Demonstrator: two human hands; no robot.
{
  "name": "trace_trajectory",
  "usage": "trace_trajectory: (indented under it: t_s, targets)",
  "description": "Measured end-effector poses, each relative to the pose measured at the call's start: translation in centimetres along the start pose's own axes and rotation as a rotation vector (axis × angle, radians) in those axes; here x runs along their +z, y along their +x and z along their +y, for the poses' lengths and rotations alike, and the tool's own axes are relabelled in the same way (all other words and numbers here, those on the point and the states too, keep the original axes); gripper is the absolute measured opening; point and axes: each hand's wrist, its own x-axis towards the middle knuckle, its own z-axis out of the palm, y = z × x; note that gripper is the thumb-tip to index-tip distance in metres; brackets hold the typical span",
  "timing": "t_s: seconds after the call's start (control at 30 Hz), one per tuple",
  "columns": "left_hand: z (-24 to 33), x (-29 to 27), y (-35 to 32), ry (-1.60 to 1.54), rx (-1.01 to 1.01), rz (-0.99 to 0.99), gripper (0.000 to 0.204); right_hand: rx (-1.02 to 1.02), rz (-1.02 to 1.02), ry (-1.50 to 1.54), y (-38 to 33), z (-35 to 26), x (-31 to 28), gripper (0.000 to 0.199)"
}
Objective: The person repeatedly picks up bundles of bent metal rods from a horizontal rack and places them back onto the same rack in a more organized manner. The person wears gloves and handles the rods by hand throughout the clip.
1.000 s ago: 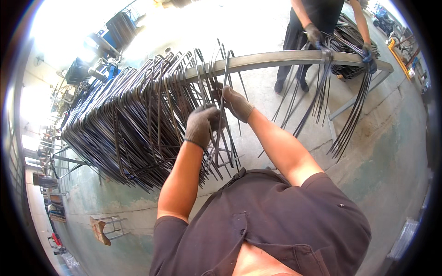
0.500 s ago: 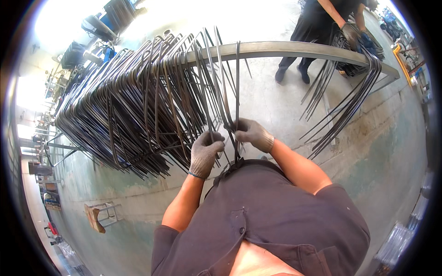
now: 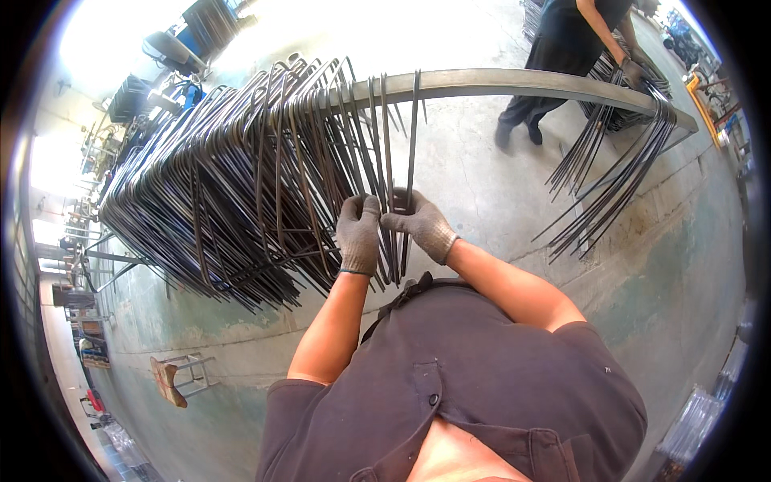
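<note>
The concrete floor (image 3: 482, 193) fills most of the view, and above it a long steel rail (image 3: 514, 82) runs from the left to the far right. On its left part hangs a very large bundle of bent steel rods (image 3: 225, 201), packed close together, so it seems that most of the hanging work on this side is done. A smaller bunch of rods (image 3: 610, 181) hangs at the far right end, where another person (image 3: 574, 56) stands with a hand on it. Between the two groups the rail is bare. Just at the right edge of the big bundle, a few rods (image 3: 395, 233) hang a little apart from the rest; these appear to be the ones in work now. The left hand (image 3: 358, 234), in a grey glove, is closed around them, and the right hand (image 3: 420, 223), also gloved, grips the same rods just beside it. A small stool (image 3: 177, 377) stands near left. The lower ends of the rods are hidden behind the person's shirt, and the far left background is too bright and bent to read.
</note>
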Motion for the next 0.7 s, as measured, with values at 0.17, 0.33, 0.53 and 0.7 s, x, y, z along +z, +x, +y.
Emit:
trace_trajectory:
  t_s: [0.17,0.33,0.53,0.7]
  targets:
    - [-4.4,0.3,1.0,-0.232,-0.071,-0.145,0.024,0.108,-0.027,-0.281,0.2,2.7,-0.6,0.049]
    - [-3.1,1.2,0.4,-0.160,-0.192,-0.241,0.024,0.126,-0.017,-0.356,0.1,3.6,-3.5,0.046]
    - [-1.8,3.9,0.5,0.163,-0.018,-0.276,0.020,0.200,-0.153,-0.324,-1.2,2.2,-5.4,0.044]
    - [3.1,2.7,0.0,0.431,-0.013,-0.420,0.037,0.316,-0.167,-0.115,-3.0,0.1,-3.8,0.044]
